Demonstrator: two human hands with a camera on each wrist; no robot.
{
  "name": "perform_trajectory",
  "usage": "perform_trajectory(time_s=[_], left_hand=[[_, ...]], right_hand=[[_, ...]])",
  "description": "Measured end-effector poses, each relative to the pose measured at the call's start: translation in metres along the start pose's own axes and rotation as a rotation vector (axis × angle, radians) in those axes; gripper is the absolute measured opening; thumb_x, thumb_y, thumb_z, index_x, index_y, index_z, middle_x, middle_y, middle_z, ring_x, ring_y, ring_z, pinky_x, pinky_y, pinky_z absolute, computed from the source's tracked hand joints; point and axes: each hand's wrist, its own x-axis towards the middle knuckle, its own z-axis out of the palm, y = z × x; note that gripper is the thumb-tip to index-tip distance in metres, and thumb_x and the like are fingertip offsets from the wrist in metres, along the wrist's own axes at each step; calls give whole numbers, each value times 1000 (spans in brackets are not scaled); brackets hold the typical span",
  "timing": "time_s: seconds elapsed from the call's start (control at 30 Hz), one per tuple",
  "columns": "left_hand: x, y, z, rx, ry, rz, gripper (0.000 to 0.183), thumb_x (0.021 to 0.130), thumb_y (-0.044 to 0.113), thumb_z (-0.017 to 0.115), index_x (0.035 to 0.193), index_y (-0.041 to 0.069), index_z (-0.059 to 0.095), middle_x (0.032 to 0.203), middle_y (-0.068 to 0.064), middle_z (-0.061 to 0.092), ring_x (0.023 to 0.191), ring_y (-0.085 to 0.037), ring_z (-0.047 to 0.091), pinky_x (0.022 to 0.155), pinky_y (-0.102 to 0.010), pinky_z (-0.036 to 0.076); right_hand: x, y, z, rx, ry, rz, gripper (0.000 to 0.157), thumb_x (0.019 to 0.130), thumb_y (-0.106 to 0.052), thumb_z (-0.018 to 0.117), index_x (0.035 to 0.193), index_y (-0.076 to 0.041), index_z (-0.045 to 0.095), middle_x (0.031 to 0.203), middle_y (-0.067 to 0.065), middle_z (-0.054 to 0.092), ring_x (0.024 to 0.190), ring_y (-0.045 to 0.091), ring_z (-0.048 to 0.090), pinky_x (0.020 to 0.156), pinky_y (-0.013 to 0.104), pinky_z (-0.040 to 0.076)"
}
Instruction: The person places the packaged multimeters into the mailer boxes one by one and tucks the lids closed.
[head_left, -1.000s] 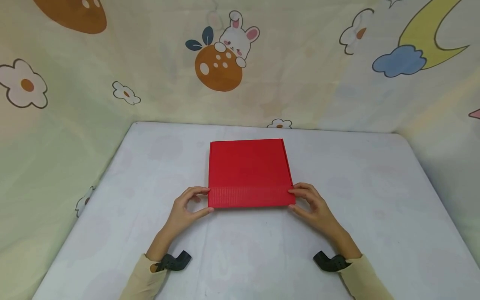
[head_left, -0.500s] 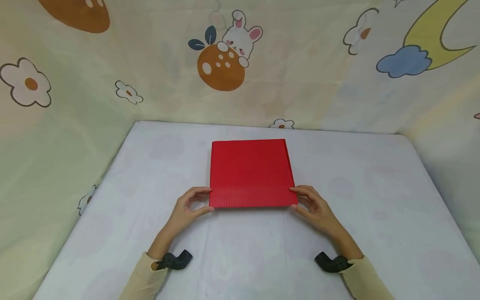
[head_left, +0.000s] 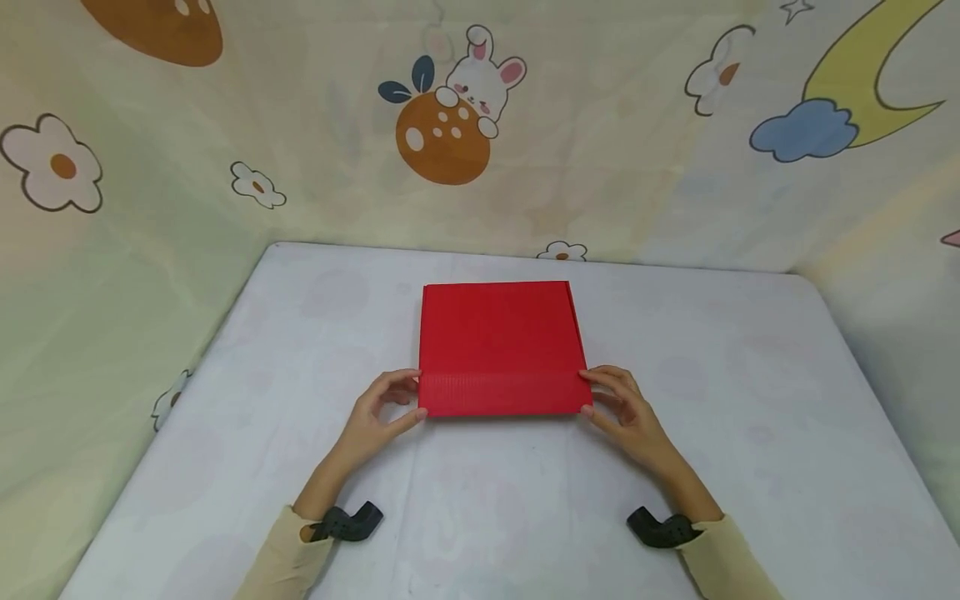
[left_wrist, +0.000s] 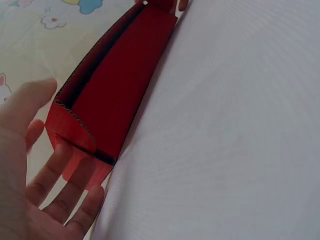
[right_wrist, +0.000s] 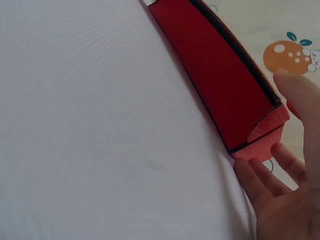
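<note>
A flat red corrugated cardboard box (head_left: 498,329) lies near the middle of the table, its ribbed front strip towards me. My left hand (head_left: 375,414) holds the front left corner, thumb at the front edge and fingers along the side. At the front right corner my right hand (head_left: 628,412) holds the box the same way. In the left wrist view, a dark gap runs under the lid edge of the box (left_wrist: 120,85), and a rounded side flap (left_wrist: 75,127) shows at its end. The right wrist view shows a similar flap (right_wrist: 265,125) beside my fingertips. The box's inside is mostly hidden.
The white-covered table (head_left: 495,517) extends around the box on all sides. A patterned cloth (head_left: 322,108) with flowers, a rabbit and a moon hangs behind and at both sides. Black wrist mounts (head_left: 348,522) sit at the beige sleeves.
Both hands stay at the box's front corners, with only slight shifts of thumbs and fingers. The head view has moved a little; the box stays in about the same place.
</note>
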Motion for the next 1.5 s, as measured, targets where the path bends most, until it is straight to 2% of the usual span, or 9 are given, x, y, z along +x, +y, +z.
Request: perform_trajectory(time_s=[0.1,0.2,0.43,0.5,0.63,0.9,1.1,1.23,1.5], left_hand=[[4,2,1,51,8,-16,56,80,-4,75,131,-2,54,123,-15,56,105,-32,57,85,-39,54],[9,2,2,68,-16,-46,62,80,-1,76,137,1,52,135,-16,48,110,-26,56,89,-45,52],[19,-40,7,121,-81,-68,70,79,14,81,142,21,51,156,-6,28,122,-23,48,90,-40,52],[21,-40,8,144,-74,-63,70,78,16,82,141,22,52,156,-7,29,121,-23,49,88,-37,53],[21,-40,8,132,-43,-94,68,77,15,83,139,22,54,152,-8,33,118,-25,52,88,-39,54],[27,-42,17,66,16,-116,59,80,11,81,134,16,59,147,-11,37,135,-31,37,95,-47,51],[27,-37,23,84,121,-102,52,78,8,82,127,12,65,140,-13,47,128,-32,48,93,-48,53],[27,-36,27,93,172,-86,49,75,5,82,122,8,68,138,-17,50,125,-34,52,92,-46,53],[26,-31,29,110,178,-74,52,74,0,81,124,2,65,141,-24,46,122,-41,54,93,-49,51]], right_hand=[[5,0,-1,-9,-3,28,59,82,18,63,137,6,48,141,20,37,130,13,39,100,18,44],[10,1,-1,-27,-26,67,61,84,13,65,141,1,47,149,18,32,133,12,36,99,17,44],[23,-2,5,-265,-42,223,69,85,-15,77,146,-24,46,154,12,33,120,24,47,88,30,52],[25,-2,6,-303,-29,230,72,83,-18,79,146,-26,46,152,13,37,113,21,49,84,35,52],[29,-1,10,-336,10,196,71,79,-15,82,143,-20,52,143,16,48,102,20,50,75,30,52],[35,2,13,-319,139,176,62,72,-7,86,129,-13,64,123,13,63,95,14,55,75,20,51],[38,0,20,-349,203,144,57,69,1,86,123,-3,67,116,19,67,89,19,59,73,30,54],[41,-17,26,-357,229,97,54,68,7,84,118,3,67,109,21,69,80,27,58,67,35,52],[43,-38,28,-333,234,69,50,67,11,83,114,7,67,105,24,68,77,33,56,65,36,50]])
